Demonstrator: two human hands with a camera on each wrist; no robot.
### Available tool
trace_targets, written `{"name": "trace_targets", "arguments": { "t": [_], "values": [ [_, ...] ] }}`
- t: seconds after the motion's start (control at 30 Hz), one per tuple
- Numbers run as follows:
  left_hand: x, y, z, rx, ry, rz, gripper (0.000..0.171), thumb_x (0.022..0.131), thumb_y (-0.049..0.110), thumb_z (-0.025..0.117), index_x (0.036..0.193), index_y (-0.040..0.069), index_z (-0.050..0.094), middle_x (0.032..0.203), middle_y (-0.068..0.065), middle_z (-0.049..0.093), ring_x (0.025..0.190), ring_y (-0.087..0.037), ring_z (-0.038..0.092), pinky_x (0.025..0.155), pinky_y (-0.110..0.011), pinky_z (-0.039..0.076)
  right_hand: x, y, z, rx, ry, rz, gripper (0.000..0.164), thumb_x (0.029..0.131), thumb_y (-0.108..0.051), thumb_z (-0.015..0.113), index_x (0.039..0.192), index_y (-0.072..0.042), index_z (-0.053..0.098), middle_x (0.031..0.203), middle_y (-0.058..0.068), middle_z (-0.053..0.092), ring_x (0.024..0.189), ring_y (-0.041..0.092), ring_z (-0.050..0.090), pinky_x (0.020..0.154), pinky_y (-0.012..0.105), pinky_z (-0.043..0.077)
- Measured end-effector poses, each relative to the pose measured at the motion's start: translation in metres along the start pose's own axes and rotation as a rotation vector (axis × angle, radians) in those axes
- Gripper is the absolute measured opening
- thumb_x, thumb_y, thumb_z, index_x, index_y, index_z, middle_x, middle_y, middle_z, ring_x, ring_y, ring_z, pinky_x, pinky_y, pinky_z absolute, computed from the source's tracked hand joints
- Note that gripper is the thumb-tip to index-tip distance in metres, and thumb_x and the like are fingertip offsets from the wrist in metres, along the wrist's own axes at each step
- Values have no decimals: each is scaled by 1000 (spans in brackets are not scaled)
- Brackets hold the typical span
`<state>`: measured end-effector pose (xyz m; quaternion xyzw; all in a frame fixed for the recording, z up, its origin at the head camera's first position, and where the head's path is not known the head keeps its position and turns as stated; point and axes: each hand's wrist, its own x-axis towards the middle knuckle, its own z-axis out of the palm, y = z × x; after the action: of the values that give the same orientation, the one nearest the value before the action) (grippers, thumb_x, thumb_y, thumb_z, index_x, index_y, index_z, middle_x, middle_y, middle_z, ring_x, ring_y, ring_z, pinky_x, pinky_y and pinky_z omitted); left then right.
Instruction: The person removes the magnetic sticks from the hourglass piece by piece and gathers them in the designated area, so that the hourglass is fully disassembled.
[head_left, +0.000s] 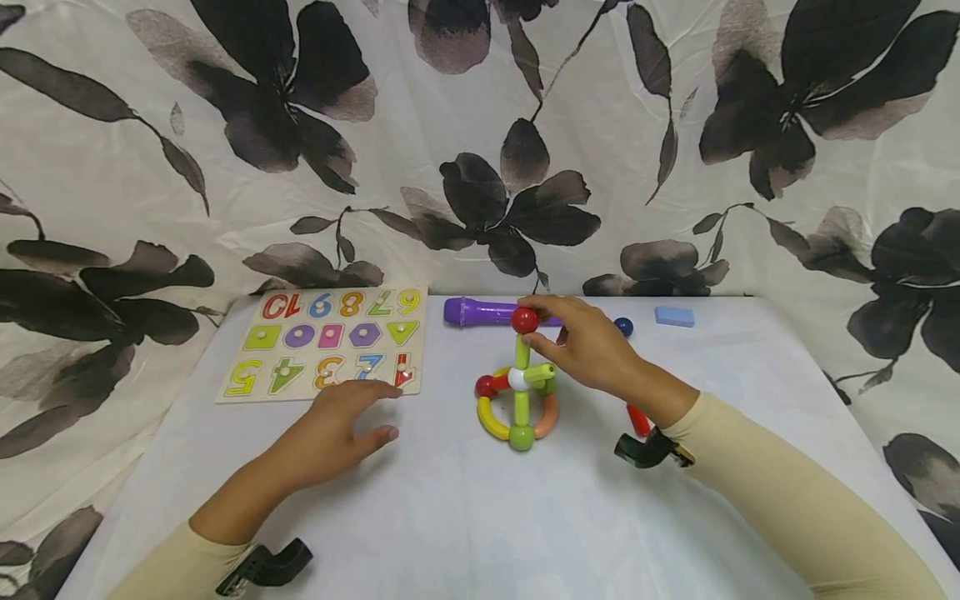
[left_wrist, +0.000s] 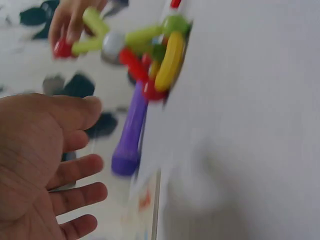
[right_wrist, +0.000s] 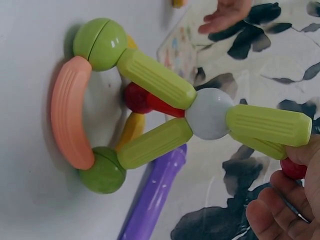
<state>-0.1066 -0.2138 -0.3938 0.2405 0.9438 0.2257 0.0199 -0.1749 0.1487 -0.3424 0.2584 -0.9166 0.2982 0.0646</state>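
A construction of coloured rods and balls stands on the table. Its ring base has yellow curved rods and an orange curved rod [right_wrist: 71,112], joined by red and green balls [right_wrist: 101,44]. Light-green rods and one red rod meet at a white ball [right_wrist: 209,114] above the ring. My right hand [head_left: 581,346] pinches the red ball [head_left: 525,320] at the top of an upright green rod [head_left: 522,352]. To the left, my left hand [head_left: 341,433] holds nothing, its fingers loosely extended near the front edge of the wooden number board [head_left: 315,395].
Behind the construction lies a purple toy microphone [head_left: 480,312], partly hidden by my right hand. A blue ball [head_left: 624,327] and a light-blue block [head_left: 674,317] are at the back right. A red rod [head_left: 638,420] lies beside my right wrist. Floral cloth [head_left: 645,208] hangs behind the table.
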Motion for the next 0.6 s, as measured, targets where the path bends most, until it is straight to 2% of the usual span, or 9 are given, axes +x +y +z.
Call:
{"name": "trace_targets", "arguments": {
  "t": [0.17,0.4,0.5,0.6],
  "values": [
    [21,28,12,-55,22,32,46,96,29,75,137,15,61,139,-1,61,135,-27,51,111,-54,40,0,1,0,1,2,-12,54,92,-20,79,142,-14,59,117,10,69,79,21,56,64,31,52],
    [53,63,32,-166,59,-40,46,99,31,70,141,15,58,138,-3,61,131,-23,55,107,-49,47,1,0,1,6,-2,-20,53,93,-20,78,142,-14,59,117,10,69,79,21,57,65,32,53],
    [66,73,45,-228,81,-46,46,101,32,67,142,14,57,135,-6,63,126,-22,58,103,-46,50,1,-1,0,10,-3,-11,53,93,-22,78,142,-14,59,118,10,69,78,20,56,65,32,53],
    [79,81,54,-327,120,-21,45,102,29,66,142,10,56,135,-7,64,123,-20,60,101,-42,52,1,-1,0,19,1,-15,53,93,-23,78,142,-14,59,118,10,70,77,20,57,64,32,53]
  ]
}}
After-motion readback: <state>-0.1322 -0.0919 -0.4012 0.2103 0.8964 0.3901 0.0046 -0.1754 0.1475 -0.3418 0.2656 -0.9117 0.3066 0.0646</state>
